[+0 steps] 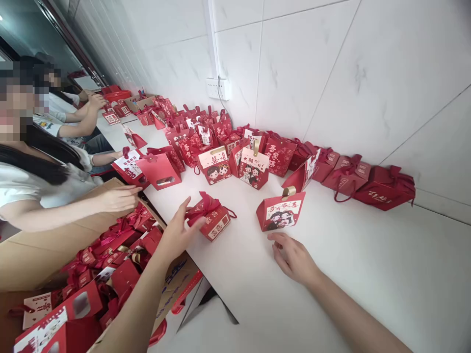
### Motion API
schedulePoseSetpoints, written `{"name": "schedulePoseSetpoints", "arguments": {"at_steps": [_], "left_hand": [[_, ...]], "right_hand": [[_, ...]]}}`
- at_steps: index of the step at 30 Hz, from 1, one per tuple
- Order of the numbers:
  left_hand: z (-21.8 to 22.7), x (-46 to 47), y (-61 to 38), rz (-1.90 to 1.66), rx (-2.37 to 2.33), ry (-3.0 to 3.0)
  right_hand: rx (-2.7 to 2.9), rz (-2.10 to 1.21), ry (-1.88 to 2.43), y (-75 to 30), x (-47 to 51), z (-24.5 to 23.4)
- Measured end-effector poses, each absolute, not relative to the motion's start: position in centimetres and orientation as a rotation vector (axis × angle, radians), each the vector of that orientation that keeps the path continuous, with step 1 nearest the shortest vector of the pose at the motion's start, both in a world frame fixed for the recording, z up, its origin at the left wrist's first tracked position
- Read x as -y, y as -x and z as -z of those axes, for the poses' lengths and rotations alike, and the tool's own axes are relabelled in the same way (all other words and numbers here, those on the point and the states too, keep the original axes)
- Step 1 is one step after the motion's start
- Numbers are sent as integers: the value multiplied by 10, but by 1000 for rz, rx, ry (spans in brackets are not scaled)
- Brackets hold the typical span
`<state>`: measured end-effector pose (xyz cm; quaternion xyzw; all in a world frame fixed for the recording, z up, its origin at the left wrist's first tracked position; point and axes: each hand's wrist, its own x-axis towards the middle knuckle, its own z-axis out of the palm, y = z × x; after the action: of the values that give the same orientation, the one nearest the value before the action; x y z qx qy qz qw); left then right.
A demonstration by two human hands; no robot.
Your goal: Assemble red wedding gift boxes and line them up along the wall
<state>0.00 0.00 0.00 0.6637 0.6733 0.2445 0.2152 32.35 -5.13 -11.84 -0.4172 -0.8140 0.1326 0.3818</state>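
Observation:
A small red gift box (pixel 217 226) with a dark red ribbon bow and a cord loop stands near the table's front edge. My left hand (pixel 178 234) is at its left side, thumb and fingers spread, the thumb overlapping the box's front. Whether the fingertips touch it I cannot tell. To the right, a red tent-shaped gift box (pixel 281 215) with a gold handle and a cartoon couple on its front stands upright. Just in front of this box is my right hand (pixel 294 259), fingers loosely bent and apart, holding nothing.
Many red gift boxes (pixel 281 153) line the white table (pixel 368 264) along the wall. A cardboard carton (pixel 47 240) full of similar boxes is below left. Two people sit at the left; one person's arm (pixel 106 205) reaches over the carton. A power socket (pixel 218 89) is on the wall.

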Motion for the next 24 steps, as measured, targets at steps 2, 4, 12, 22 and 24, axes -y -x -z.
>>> {"name": "schedulePoseSetpoints", "arguments": {"at_steps": [2,4,12,22,24], "left_hand": [[9,8,6,-890,-1809,-1620],[20,15,9,-1034,-1706,-1422],[36,18,8,-1315,-1695,-1369],[16,24,6,-762,-1361,-1491],[17,18,-2,-741,-1319,-1559]], "right_hand": [[2066,-342,1075,-324,51,119],[2058,-342,1087,-323,51,120],[2050,-566,1104,-304,54,104],[1716,-941,893,-250,10,33],[1665,-954,960,-241,-5,22]]}}
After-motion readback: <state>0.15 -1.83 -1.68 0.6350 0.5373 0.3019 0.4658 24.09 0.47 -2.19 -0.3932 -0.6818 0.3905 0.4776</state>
